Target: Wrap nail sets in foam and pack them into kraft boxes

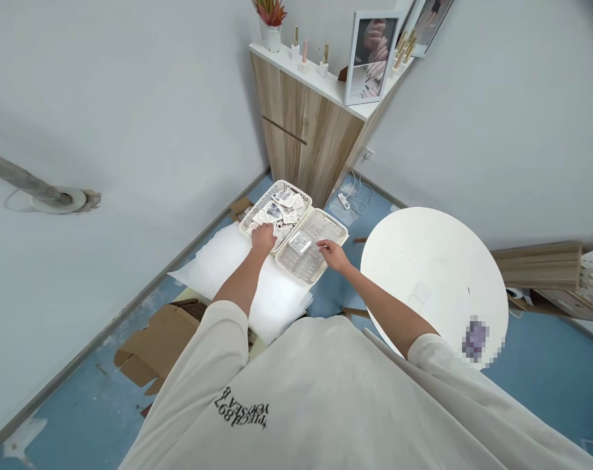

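Blue vinyl floor (76,411), white foam sheet (242,274) below: left hand (263,238) on cream plastic basket (289,190) of printed cards (284,209), right hand (332,254) just above cream plastic tray (334,224) of clear plastic cases (300,243); grip unclear on both.

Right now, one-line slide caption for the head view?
Left hand on a white basket of printed cards, right hand at a cream tray of clear plastic packs.
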`<state>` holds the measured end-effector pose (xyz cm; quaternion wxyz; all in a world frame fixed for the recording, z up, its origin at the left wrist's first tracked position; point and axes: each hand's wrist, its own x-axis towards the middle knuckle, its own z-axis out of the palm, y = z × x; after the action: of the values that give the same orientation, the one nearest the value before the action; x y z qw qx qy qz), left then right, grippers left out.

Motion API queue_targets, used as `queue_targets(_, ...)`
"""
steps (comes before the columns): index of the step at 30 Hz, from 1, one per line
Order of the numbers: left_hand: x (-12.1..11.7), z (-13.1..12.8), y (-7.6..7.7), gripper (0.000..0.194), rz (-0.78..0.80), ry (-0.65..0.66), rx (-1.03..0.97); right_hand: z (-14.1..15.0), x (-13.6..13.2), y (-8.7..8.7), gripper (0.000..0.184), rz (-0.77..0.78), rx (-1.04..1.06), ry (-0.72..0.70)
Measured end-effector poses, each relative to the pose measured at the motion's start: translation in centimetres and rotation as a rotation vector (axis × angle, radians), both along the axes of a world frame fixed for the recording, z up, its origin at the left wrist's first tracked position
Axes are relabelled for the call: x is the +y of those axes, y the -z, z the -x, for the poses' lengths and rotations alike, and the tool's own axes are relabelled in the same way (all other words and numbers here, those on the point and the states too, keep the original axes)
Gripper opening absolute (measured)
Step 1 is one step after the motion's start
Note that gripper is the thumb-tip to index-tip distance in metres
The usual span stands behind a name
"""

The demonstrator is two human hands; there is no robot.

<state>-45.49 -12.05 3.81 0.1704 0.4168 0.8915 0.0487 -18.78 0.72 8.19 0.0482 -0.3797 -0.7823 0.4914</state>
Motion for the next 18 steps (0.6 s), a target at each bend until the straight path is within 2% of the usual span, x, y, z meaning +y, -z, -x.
queue_targets(8,-0.3,-0.3,-1.7,0.03,-0.061,0.054,-0.018,0.3,-0.2,-0.3,0.03,0.015,-0.011,-0.017)
queue_targets(18,-1.0,-0.3,-5.5,0.03,-0.255,0.039,0.043,0.3,-1.5,0.0,0.029,0.069,0.053,-0.041)
